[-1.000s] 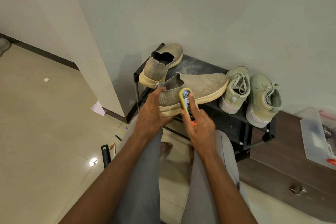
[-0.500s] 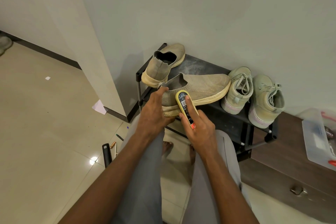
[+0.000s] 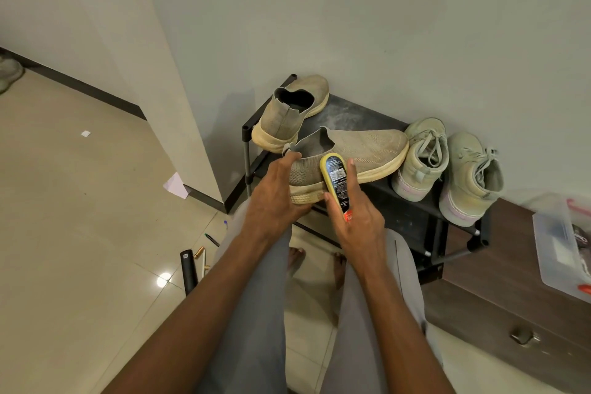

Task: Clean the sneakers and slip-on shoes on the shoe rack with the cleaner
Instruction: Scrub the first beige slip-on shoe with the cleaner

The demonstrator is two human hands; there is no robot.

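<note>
Nearest us, our grey trouser legs (image 3: 256, 313) fill the bottom of the view, with bare toes showing on the tiled floor (image 3: 80, 233) between them. Our right hand (image 3: 358, 221) curls round the cleaner (image 3: 335, 182), a yellow-edged bottle with a dark label, thumb on its left side and forefinger stretched along its right; the yellow end lies against the side of a slip-on (image 3: 351, 153). Our left hand (image 3: 271, 201) grips that slip-on at the heel, thumb up on the collar and fingers wrapped under the sole. The shoe lies lengthwise along the front edge of the rack (image 3: 367, 115), heel at the front left corner and toe pointing right, touching or just beside the first sneaker. Behind it, at the rack's back left corner, the second slip-on (image 3: 287, 112) stands with its heel towards us and toe to the wall. Two sneakers (image 3: 447, 163) stand side by side at the right end, heels out over the front edge. Left of our legs, a black stick (image 3: 188, 272) and some pens (image 3: 204, 253) lie on the floor. To the right, a brown cabinet (image 3: 511, 297) stands beside the rack, with a clear box (image 3: 556, 246) on its top at the far right.
</note>
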